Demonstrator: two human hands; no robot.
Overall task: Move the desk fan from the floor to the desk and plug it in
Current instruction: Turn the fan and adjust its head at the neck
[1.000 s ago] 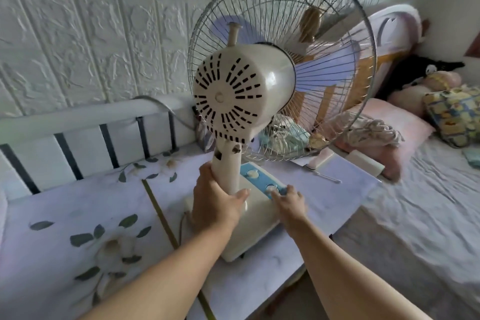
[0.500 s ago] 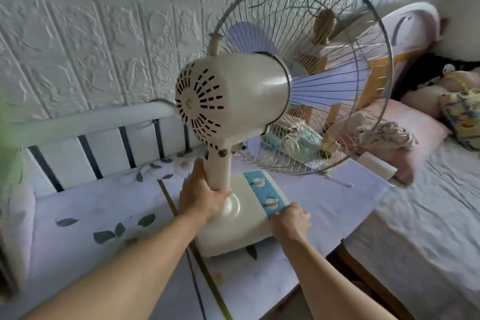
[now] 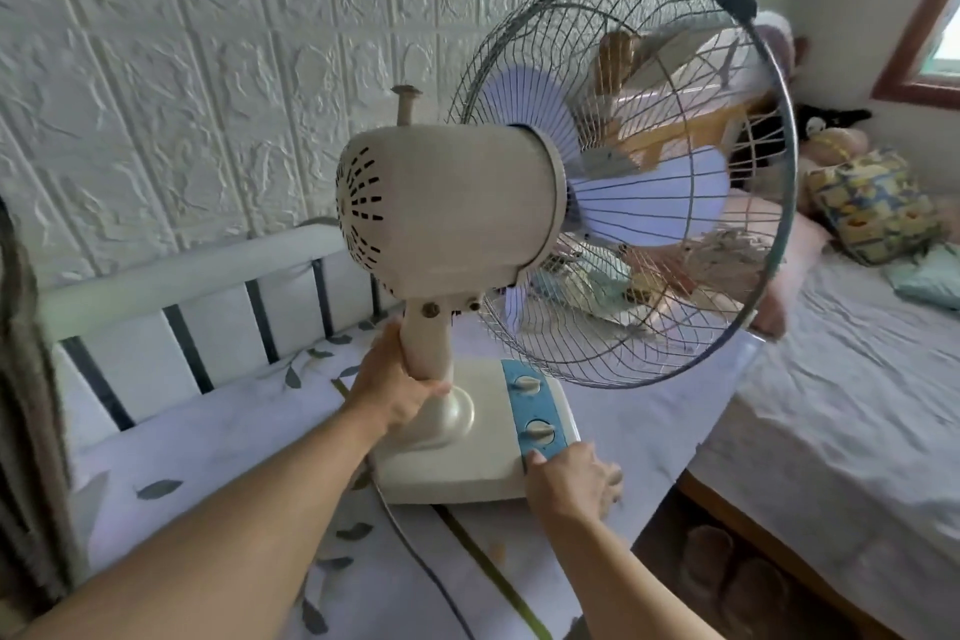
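Observation:
A cream desk fan with pale blue blades and a wire cage stands upright on the desk, which has a white leaf-patterned cover. Its cage faces right, toward the bed. My left hand is wrapped around the fan's neck just under the motor housing. My right hand grips the front right corner of the base, beside the blue control strip with two knobs. A dark cord runs from under the base toward me across the desk. Its plug is out of view.
A white rail with dark bars runs along the back of the desk against a textured white wall. A bed with pillows and soft toys lies to the right. Slippers sit on the floor between desk and bed.
The fan has turned on the desk, so its motor back now points left rather than toward me. Both hands kept their grip, and the view shifted left.

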